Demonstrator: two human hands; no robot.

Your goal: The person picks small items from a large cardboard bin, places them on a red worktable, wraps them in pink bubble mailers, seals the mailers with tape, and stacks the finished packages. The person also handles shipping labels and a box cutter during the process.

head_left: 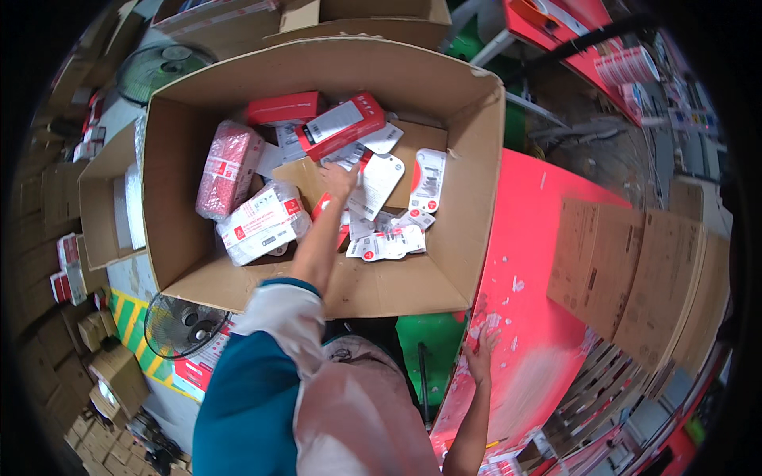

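My left hand (340,182) reaches down into a large open cardboard box (176,139). Its fingertips are among the packages, just below a red and white carton (341,127), and I cannot make out whether they grip anything. Beside that hand lies a white blister-card pack (378,186). A bubble-wrapped red box (230,169) and a bubble-wrapped white box (264,222) lie to its left. Another red carton (286,108) rests by the far wall, and a white card pack (429,180) lies at the right. My right hand (481,355) is open, fingers spread, at the left edge of a red table (528,262).
Flattened cardboard (627,270) stands at the table's right side. A floor fan (186,324) is at the near left, another fan (163,70) at the far left. More cartons (119,373) crowd the left. A second open box (317,20) adjoins the far side.
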